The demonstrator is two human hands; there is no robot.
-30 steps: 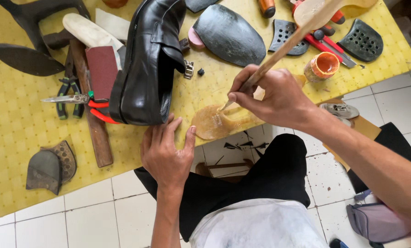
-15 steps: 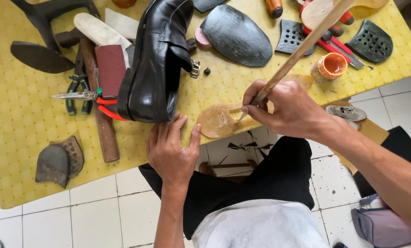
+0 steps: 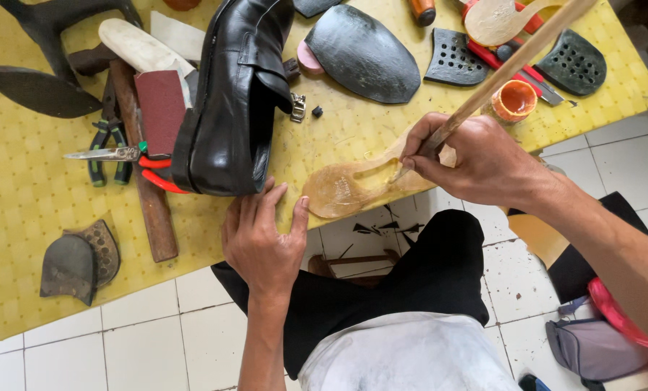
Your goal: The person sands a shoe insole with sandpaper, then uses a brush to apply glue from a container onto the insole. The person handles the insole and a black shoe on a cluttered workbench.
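Note:
A glossy tan sole piece (image 3: 349,185) lies at the near edge of the yellow table (image 3: 20,210), partly over the edge. My right hand (image 3: 476,159) grips a long wooden stick (image 3: 516,61) whose tip rests on that sole piece. My left hand (image 3: 262,239) lies at the table edge with its fingers flat, thumb next to the sole piece, fingertips touching a black leather shoe (image 3: 233,101) that stands on its side.
Black rubber soles (image 3: 364,54), perforated heel pieces (image 3: 454,58), a small orange pot (image 3: 514,99), scissors with red handles (image 3: 132,156), pliers, a wooden-handled hammer (image 3: 146,195), a sanding block and a worn heel (image 3: 78,264) lie on the table. A bag sits on the tiled floor at right.
My right hand has moved the stick tip along the tan sole piece, which has shifted slightly. My left hand stays at the table edge by the shoe.

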